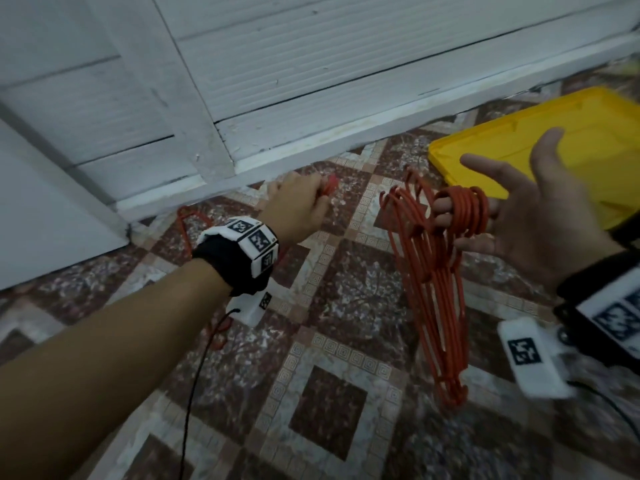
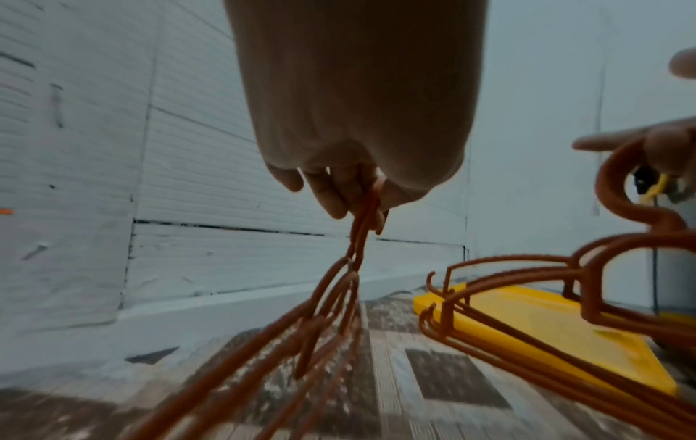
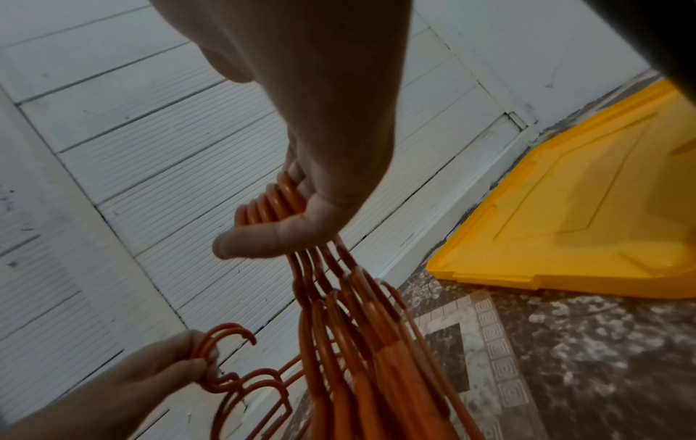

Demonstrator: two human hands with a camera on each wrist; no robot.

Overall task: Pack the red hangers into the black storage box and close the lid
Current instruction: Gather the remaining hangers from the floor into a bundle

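My left hand [image 1: 311, 202] grips the hooks of a few red hangers [image 2: 327, 312]; their bodies trail down under my wrist toward the floor. My right hand [image 1: 502, 209] holds a larger bundle of red hangers [image 1: 436, 289]. Their hooks are looped over my curled middle fingers, while the thumb and index finger stick out. This bundle [image 3: 357, 342] hangs straight down above the floor. The two hands are apart, left hand [image 3: 177, 363] lower and nearer the wall. A yellow lid [image 1: 571, 143] lies flat on the floor behind my right hand. The black storage box is not in view.
A white panelled wall [image 1: 277, 64] with a baseboard runs along the far side. The floor [image 1: 329, 393] is patterned brown and grey tile. A thin black cable [image 1: 194, 393] hangs from my left wrist camera.
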